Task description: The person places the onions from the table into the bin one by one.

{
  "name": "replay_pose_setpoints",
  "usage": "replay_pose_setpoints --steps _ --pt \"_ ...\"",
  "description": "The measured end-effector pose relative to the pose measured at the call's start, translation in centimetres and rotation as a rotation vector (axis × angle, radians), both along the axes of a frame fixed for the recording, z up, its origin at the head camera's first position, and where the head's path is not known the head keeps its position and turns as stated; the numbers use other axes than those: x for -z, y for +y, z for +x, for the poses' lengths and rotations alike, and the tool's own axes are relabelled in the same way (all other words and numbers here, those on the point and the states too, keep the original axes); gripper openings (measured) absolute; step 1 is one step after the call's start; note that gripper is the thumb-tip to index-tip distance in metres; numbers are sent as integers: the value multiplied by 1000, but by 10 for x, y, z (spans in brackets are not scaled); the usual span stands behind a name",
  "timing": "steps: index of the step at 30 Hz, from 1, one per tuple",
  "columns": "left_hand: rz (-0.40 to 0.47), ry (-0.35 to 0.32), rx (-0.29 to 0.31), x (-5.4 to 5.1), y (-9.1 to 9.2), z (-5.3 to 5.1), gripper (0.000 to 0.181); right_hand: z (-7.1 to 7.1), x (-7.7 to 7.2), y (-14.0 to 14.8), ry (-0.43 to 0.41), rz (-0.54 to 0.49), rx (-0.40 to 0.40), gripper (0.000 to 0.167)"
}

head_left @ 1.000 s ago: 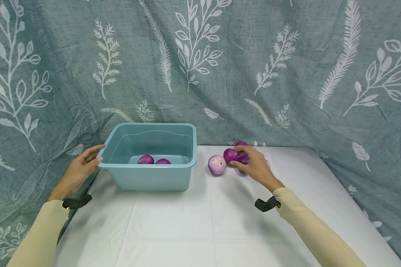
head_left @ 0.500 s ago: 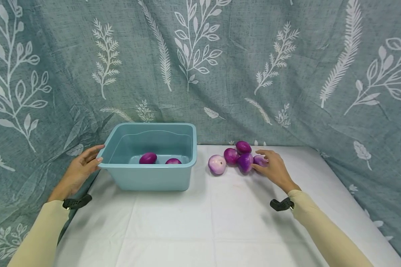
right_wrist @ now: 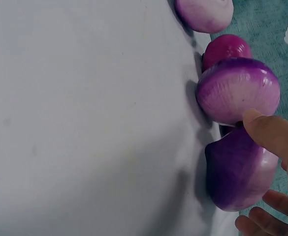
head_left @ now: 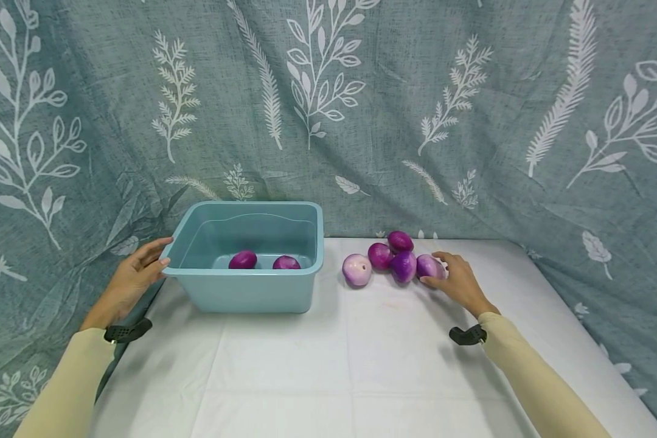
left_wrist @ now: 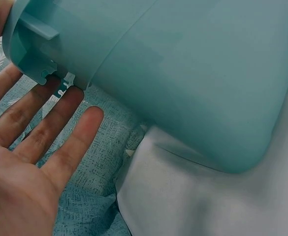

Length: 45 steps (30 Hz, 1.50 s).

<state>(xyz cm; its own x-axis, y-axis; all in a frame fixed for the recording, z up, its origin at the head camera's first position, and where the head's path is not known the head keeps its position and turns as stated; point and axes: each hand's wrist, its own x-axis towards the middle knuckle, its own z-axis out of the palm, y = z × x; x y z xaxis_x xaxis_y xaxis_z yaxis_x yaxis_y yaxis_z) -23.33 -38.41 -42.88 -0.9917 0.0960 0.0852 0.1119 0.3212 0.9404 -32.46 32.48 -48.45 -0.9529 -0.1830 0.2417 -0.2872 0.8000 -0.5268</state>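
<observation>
A light blue plastic tub point(head_left: 241, 292) stands on the left of the white table, with two purple onions, one point(head_left: 243, 260) left of the other point(head_left: 286, 262), inside. My left hand point(head_left: 131, 283) touches its left rim, and in the left wrist view the fingers point(left_wrist: 67, 147) are nearly straight under the rim. On the right, my right hand point(head_left: 460, 283) has thumb and fingers around the rightmost onion point(head_left: 428, 266). In the right wrist view the thumb point(right_wrist: 269, 130) lies against that onion point(right_wrist: 242, 172). Beside it sits a darker purple onion point(head_left: 403, 267).
Left of the dark onion are a reddish-purple onion point(head_left: 380, 256) and a pale onion point(head_left: 357, 270); another purple one point(head_left: 399, 241) sits behind. A leaf-patterned teal cloth point(head_left: 372, 152) hangs at the back and sides of the white table point(head_left: 285, 377).
My right hand has moved right from the middle of the onion group to the rightmost onion. Both onions in the tub have shifted slightly. My left hand has stayed at the rim.
</observation>
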Motion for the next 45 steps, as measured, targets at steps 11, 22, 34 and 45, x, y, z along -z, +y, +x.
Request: replay_pose_setpoints --steps 11,22,34,45 --pt "-2 -8 -8 -1 1 1 63 -5 10 8 -45 -5 2 75" --pt "-4 -4 -4 -1 1 0 62 -3 13 8 -55 -61 32 73" --pt "-12 -8 -11 0 -1 0 63 -4 11 17 -7 -90 39 74" --pt "-21 11 -13 0 0 0 63 5 -8 15 27 -122 16 75"
